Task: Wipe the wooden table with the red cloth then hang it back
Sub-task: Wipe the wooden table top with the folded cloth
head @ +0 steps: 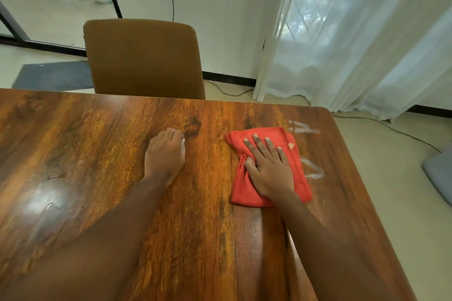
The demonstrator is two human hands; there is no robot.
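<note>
The red cloth (247, 186), folded and bunched, lies on the wooden table (97, 154) toward its far right corner. My right hand (269, 166) presses flat on top of it with fingers spread and straight. My left hand (164, 154) rests on the bare wood at the middle of the table, its fingers curled under and holding nothing. White smears (307, 129) mark the tabletop just right of the cloth, and more smears (314, 170) show lower down beside it.
A brown upholstered chair (144, 61) stands at the table's far edge. White sheer curtains (354, 44) hang at the back right. A cable (391, 129) runs across the floor to a grey cushion (440, 173) at the right. A grey mat (53, 76) lies on the floor at the back left.
</note>
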